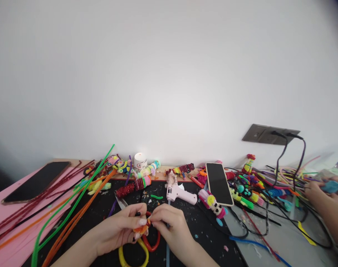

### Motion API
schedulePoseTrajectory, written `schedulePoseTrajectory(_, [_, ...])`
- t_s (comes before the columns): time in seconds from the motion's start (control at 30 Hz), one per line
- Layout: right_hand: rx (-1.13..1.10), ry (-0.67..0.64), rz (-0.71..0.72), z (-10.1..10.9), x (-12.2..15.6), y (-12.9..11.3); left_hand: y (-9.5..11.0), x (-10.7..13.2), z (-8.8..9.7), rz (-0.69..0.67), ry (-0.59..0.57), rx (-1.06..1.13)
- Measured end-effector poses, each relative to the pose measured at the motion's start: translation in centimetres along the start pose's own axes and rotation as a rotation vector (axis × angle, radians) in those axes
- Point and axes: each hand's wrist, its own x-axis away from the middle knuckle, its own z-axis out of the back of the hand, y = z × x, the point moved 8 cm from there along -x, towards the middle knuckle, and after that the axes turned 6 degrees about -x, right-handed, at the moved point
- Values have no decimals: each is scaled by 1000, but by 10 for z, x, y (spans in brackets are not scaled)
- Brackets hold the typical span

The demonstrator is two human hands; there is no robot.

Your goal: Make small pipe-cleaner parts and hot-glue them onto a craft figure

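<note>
My left hand [124, 224] holds a small orange pipe-cleaner piece [141, 228] between thumb and fingers. Beside it, the thumb and fingertips of my right hand [171, 221] are closed on the piece's upper right end. Under both hands lie scissors with a yellow and red handle [133, 262], blades pointing up-left and partly covered. A pale glue gun [182, 194] rests just beyond my right hand, with a translucent glue stick [168, 254] running down from it. Past the scissors is a dark red tinsel roll [130, 190] with a pink end.
Loose green pipe cleaners [74, 202] and orange ones cross the left side, near a dark phone [36, 181]. A white-edged phone [219, 183] leans by the wall. Small fuzzy figures [213, 204], black cables [286, 159] and a co-worker's hand [319, 196] with a blue piece are right.
</note>
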Motion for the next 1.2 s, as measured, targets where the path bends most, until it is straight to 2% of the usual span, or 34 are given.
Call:
schedulePoseTrajectory(0.27, [109, 69, 7, 7, -1, -7, 3, 1, -3, -36, -35, 5])
schedulePoseTrajectory(0.43, [148, 3, 19, 0, 2, -9, 3, 3, -6, -47, -76, 19])
schedulePoseTrajectory(0.8, [108, 21, -35, 0, 3, 0, 3, 3, -7, -16, -89, 50])
schedulePoseTrajectory(0.87, [71, 30, -70, 2, 3, 2, 5, 3, -2, -35, -42, 94])
schedulePoseTrajectory(1.03, [-160, 138, -138, 12, 3, 7, 12, 4, 28, -148, 227, 275])
schedulePoseTrajectory(1.2, [-556, 307, -252, 22, 3, 27, 16, 6, 42, -211, 329, 374])
